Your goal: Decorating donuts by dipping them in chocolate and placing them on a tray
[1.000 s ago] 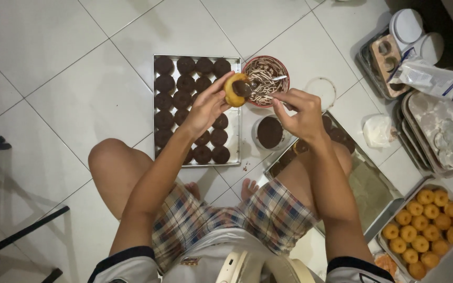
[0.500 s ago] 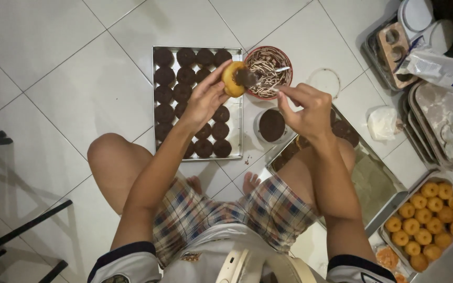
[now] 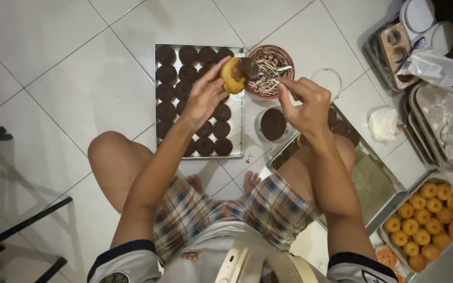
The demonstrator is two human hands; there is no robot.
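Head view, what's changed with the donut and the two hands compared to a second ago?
Little has changed. The left hand still holds the plain donut over the tray of chocolate-coated donuts. The right hand still grips the spoon, now spreading more chocolate on the donut's side. Both hands sit slightly higher in view, likely from head movement. The sprinkle bowl, chocolate cup and tray of plain donuts stayed put.

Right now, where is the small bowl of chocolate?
In the head view the bowl of chocolate sits on the floor tiles, just right of the tray of coated doughnuts, below the right hand.
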